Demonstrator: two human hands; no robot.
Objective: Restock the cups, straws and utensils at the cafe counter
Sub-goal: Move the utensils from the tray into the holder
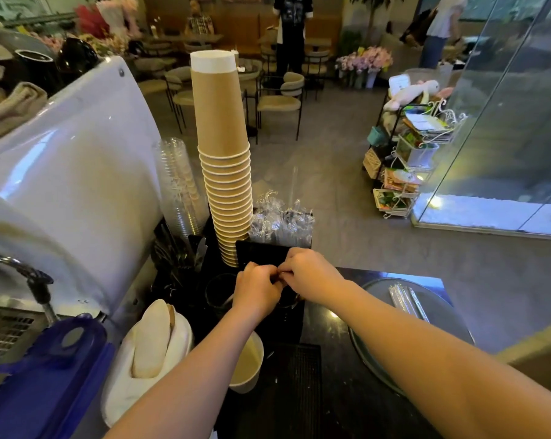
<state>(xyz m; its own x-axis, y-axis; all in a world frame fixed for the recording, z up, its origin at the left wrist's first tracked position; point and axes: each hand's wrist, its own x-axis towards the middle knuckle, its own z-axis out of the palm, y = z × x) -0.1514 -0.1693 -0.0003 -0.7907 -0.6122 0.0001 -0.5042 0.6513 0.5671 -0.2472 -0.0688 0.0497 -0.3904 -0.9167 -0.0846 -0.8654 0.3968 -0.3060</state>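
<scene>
A tall stack of brown paper cups [225, 160] stands upside down in a black organizer [261, 251] on the counter. Behind it to the left rises a stack of clear plastic cups [180, 188]. Wrapped straws [282, 221] fill a compartment to the right of the paper cups. Dark utensils [179, 253] stick up from a left compartment. My left hand [256, 288] and my right hand [310, 274] meet over the organizer's front, fingers pinched together on something small that I cannot make out. More wrapped straws [407, 299] lie on a round grey tray [451, 324] at the right.
A white espresso machine [68, 172] fills the left. In front of it sit a blue container [46, 375], a white folded cloth [150, 340] and a white paper cup [247, 362] under my left forearm. Beyond the counter are chairs, a display rack [404, 160] and a glass wall.
</scene>
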